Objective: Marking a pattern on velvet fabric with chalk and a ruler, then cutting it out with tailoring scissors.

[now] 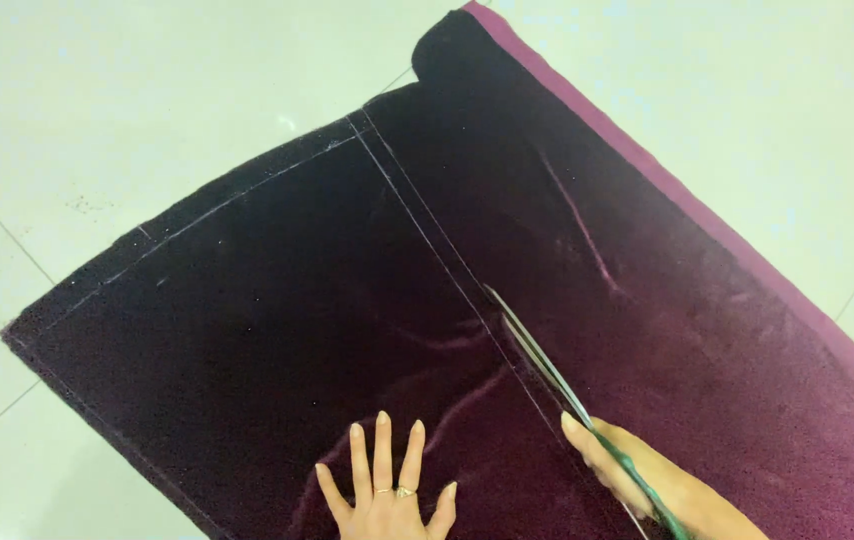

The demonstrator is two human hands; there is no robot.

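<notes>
Two hands on dark velvet fabric (277,330): left fingers (383,455) spread flat (ringed), right fingers (587,455) gripping scissors (547,365).

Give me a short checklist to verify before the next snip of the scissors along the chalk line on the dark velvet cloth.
1. Long silver scissors with green handles lie along the pale chalk line: ok.
2. Left hand is flat on the dark maroon velvet cloth, beside the line: ok.
3. Left fingers are apart from the blades: ok.
4. Right hand grips the handles: ok.
5. Cloth ahead of the blade tips lies flat: not ok, faint creases show.
6. Pale tiled floor under the cloth is free of objects: cannot tell.
</notes>
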